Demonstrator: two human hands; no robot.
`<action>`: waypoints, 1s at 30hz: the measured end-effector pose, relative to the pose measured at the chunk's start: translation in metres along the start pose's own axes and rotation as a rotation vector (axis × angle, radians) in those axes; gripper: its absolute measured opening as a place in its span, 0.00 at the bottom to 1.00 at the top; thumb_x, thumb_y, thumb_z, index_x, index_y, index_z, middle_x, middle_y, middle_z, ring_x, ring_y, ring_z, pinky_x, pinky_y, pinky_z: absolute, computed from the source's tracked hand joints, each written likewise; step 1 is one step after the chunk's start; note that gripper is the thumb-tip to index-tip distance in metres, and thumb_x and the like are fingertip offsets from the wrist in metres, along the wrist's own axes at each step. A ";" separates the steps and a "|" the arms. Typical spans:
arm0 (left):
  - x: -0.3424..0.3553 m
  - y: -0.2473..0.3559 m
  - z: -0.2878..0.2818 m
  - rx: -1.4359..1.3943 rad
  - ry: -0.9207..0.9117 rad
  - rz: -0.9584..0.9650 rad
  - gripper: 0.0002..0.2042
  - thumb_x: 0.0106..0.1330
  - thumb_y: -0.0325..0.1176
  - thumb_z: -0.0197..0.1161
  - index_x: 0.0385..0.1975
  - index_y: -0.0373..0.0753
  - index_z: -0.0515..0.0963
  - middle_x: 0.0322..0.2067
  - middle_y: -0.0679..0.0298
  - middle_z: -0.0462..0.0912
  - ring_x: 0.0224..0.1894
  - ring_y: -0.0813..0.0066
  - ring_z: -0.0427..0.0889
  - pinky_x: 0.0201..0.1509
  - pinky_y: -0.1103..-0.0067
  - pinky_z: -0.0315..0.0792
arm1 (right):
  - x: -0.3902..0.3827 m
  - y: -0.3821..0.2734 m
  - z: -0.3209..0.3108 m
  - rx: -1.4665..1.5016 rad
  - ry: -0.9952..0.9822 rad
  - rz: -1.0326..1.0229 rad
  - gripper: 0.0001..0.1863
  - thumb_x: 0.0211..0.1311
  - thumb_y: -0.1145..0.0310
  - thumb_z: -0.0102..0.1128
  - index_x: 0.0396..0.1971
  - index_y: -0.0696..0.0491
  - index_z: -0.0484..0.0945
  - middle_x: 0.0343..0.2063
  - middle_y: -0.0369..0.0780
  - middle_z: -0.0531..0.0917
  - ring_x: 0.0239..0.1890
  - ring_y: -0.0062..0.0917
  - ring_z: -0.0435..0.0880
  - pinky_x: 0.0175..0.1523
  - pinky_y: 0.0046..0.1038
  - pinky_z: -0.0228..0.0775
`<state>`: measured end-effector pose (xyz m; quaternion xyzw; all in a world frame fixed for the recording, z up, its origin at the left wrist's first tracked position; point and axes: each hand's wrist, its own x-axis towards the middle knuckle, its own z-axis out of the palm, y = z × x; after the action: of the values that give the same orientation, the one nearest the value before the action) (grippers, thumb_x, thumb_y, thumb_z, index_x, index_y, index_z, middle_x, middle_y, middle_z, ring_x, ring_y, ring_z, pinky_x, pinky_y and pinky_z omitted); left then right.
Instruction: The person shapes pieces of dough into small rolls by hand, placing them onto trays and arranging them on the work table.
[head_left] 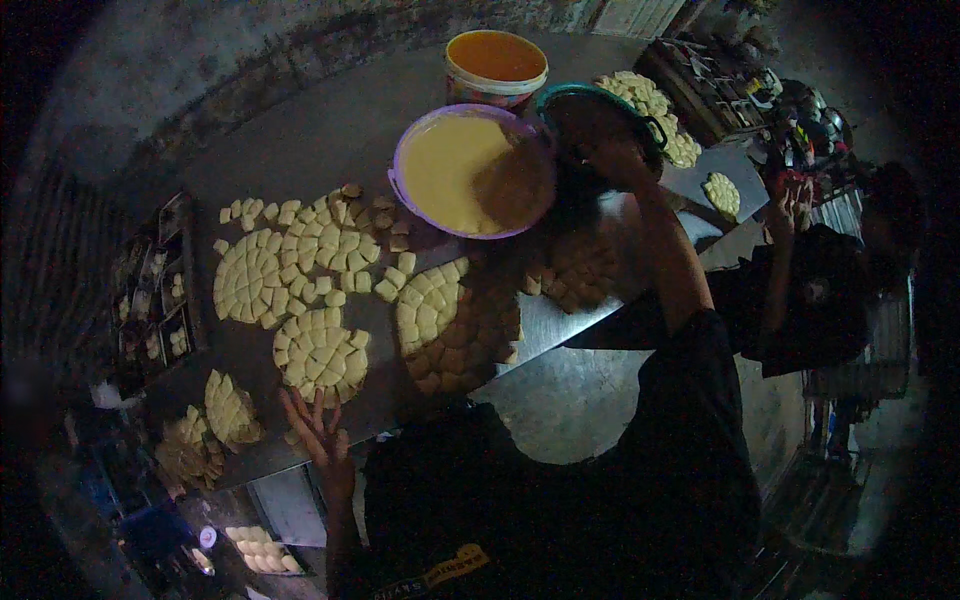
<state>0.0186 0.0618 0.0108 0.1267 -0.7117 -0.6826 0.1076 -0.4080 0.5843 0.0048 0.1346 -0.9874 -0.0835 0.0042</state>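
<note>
My left hand has its fingers spread at the near edge of the metal table, by a cut round of pale dough. My right hand reaches over a dark, green-rimmed tub; its fingertips are hard to make out in the shadow. Beside it is a purple tub of creamy yellow liquid, with an orange-lined bucket behind. More cut dough rounds and loose square pieces lie across the table.
A dough pile and small round sit at the back right, near a dark rack. A co-worker is at the right. A compartmented rack stands left, with a tray of dough lower down. The metal edge runs diagonally.
</note>
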 end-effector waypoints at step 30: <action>-0.004 0.037 -0.034 -0.566 -0.287 -0.293 0.19 0.76 0.38 0.48 0.60 0.33 0.68 0.62 0.55 0.69 0.59 0.62 0.74 0.64 0.64 0.66 | -0.180 -0.383 -0.154 1.518 -0.672 0.075 0.27 0.67 0.56 0.54 0.62 0.53 0.71 0.57 0.47 0.76 0.59 0.36 0.73 0.66 0.36 0.61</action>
<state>0.0323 0.0322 0.0497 0.0951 -0.4764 -0.8719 -0.0618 -0.1277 0.2430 0.0956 0.0359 -0.7278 0.5699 -0.3799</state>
